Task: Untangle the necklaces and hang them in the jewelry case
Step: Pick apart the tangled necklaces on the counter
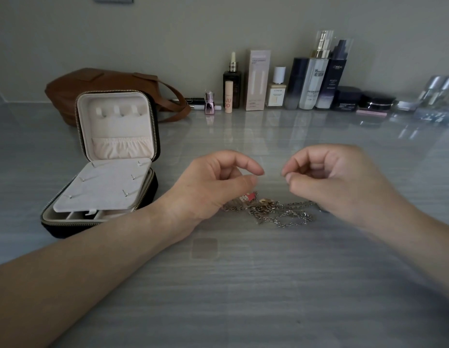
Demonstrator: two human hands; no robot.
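A tangle of silver necklaces [281, 213] lies on the grey tabletop, with a red-and-white charm [247, 197] and a gold charm [264, 200] at its left end. My left hand [218, 182] hovers over that left end, thumb pinched against forefinger just above the red-and-white charm. My right hand [339, 179] is pinched the same way a little to the right and covers the right end of the tangle. Any chain between the fingertips is too fine to make out. The jewelry case [105, 169] stands open at the left, its hooks in the lid bare.
A brown leather bag [97, 84] sits behind the case. Along the back wall runs a row of cosmetic bottles, boxes and jars [313, 81]. A removable pad with several studs [105, 187] lies across the case's bottom half.
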